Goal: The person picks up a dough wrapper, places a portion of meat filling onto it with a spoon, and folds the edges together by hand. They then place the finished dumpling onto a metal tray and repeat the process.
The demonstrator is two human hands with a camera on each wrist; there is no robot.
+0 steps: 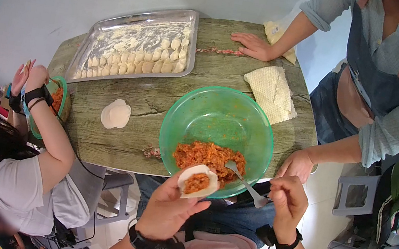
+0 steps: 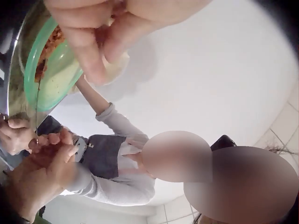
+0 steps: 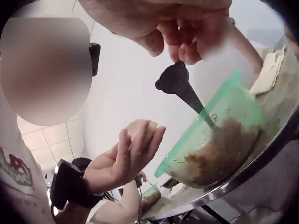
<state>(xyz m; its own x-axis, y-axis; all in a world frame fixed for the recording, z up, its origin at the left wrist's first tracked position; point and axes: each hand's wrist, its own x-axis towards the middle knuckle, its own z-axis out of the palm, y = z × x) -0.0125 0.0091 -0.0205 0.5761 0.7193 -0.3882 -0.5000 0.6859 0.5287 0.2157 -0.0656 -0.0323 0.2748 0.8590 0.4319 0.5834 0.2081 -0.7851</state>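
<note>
My left hand (image 1: 164,214) holds a round dumpling wrapper (image 1: 211,190) with a mound of orange-red filling (image 1: 197,183) in its middle, over the near rim of a large green bowl (image 1: 202,105). In the right wrist view the left hand's fingers cup the wrapper (image 3: 145,127) from below. More filling (image 1: 210,156) lies in the near side of the bowl. A grey metal spoon (image 1: 247,185) stands in it, leaning over the rim. Just right of the spoon's handle end is my right hand (image 1: 291,205), fingers loosely curled, nothing held; the fingertips are close above that end in the right wrist view.
A metal tray (image 1: 129,75) with rows of dumplings lies at the back left. Flat wrappers (image 1: 116,114) lie left of the bowl, and a folded cream cloth (image 1: 269,92) behind it. One person stands at right, hands on the table; another sits left by a second green bowl (image 1: 63,113).
</note>
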